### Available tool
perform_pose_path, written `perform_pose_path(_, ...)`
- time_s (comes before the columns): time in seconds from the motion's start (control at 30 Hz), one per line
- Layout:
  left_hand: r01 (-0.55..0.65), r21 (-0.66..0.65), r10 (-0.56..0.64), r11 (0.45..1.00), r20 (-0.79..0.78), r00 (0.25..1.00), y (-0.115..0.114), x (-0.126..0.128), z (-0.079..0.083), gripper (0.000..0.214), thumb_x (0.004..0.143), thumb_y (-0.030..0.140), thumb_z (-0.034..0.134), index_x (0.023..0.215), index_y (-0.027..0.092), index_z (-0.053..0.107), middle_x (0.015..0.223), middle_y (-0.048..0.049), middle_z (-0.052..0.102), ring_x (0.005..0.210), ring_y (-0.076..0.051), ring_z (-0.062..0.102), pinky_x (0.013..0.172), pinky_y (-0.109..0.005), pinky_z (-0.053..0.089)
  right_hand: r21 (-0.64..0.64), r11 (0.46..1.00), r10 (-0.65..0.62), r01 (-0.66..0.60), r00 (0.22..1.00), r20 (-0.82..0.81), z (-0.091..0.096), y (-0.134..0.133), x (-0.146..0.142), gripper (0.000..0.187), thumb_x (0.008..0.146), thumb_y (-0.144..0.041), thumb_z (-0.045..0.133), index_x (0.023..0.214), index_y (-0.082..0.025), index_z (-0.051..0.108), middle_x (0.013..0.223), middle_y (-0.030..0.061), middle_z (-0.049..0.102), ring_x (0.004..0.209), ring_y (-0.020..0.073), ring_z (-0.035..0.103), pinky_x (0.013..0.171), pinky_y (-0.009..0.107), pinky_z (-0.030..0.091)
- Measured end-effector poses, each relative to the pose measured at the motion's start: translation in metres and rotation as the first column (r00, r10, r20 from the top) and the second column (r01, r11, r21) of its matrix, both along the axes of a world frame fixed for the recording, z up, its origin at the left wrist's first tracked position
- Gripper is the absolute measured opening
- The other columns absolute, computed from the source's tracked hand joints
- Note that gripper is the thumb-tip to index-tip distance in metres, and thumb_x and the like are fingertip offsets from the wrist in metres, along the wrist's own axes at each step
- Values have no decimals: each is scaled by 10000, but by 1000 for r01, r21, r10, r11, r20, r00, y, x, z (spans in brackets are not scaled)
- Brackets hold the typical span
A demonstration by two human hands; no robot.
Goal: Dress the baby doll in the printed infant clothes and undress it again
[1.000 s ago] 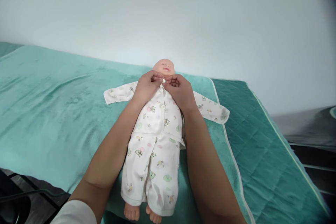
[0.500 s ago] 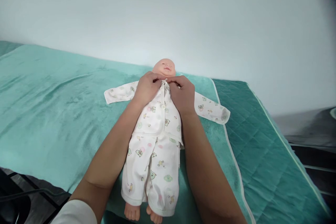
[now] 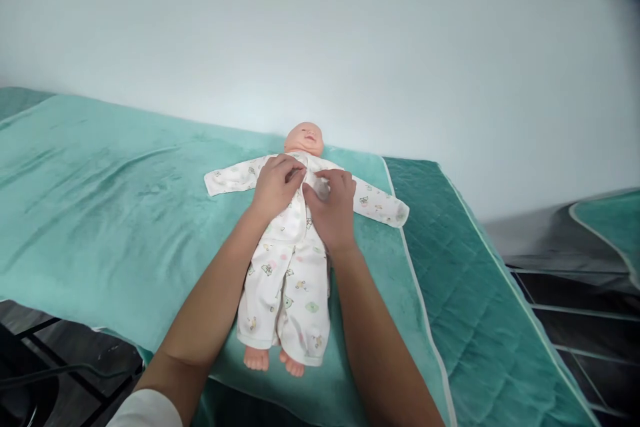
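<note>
A baby doll (image 3: 305, 137) lies on its back on a teal blanket (image 3: 125, 213), dressed in a white printed shirt and trousers (image 3: 285, 293), sleeves spread to both sides. My left hand (image 3: 274, 185) rests on the doll's chest, fingers curled and pinching the left edge of the shirt front. My right hand (image 3: 330, 207) is beside it, fingers closed on the right edge of the shirt front (image 3: 300, 217). The two hands nearly touch over the shirt's button line. The doll's bare feet (image 3: 273, 360) point toward me.
The blanket covers a table against a pale wall (image 3: 350, 67). A darker quilted teal cover (image 3: 475, 293) lies to the right, and another teal edge (image 3: 610, 227) shows far right. Dark floor and a frame (image 3: 50, 360) lie at lower left.
Both hands have moved down from the doll's collar to the upper chest of the shirt. The camera has pulled back and tilted, so the doll looks smaller.
</note>
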State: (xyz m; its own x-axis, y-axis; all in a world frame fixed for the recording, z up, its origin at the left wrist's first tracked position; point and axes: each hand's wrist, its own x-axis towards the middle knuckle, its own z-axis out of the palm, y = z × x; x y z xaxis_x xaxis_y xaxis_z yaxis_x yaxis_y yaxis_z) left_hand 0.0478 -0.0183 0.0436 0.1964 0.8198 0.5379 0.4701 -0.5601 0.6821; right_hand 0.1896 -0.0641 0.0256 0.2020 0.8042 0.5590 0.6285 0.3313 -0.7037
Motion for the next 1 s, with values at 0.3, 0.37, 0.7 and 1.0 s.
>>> perform_pose_path(0.3,65,-102,-49,993,155,987,4,-4,-7,62,894,170,633,863,222,648,1105,-54,717,1134,-212,636,1078,-385,460,-252,965,-69,78,997,44,16,12,-6,150,869,-373,598,899,-232,557,885,39,644,808,216,567,785,375,443)
perform_pose_path(0.37,73,-99,-58,992,146,988,4,-3,-7,57,890,171,653,858,218,651,1118,-57,714,1153,-211,632,1094,-384,448,-290,953,-68,83,996,62,20,17,-4,117,860,-349,587,852,-235,563,823,25,646,764,209,561,753,366,422)
perform_pose_path(0.7,85,-59,-76,995,130,989,4,-3,-8,35,890,202,693,905,224,670,1117,-49,718,1172,-213,636,1103,-375,442,-305,945,-7,-117,926,-377,28,20,12,133,719,-261,590,807,-210,677,702,-25,630,638,148,526,667,311,427)
perform_pose_path(1.0,89,-101,-70,991,180,981,4,-3,-7,62,876,161,675,842,214,675,1134,-53,720,1160,-213,645,1105,-395,449,-177,974,49,-142,893,-447,11,14,3,204,759,-323,632,895,-207,730,810,-1,696,752,166,592,771,327,489)
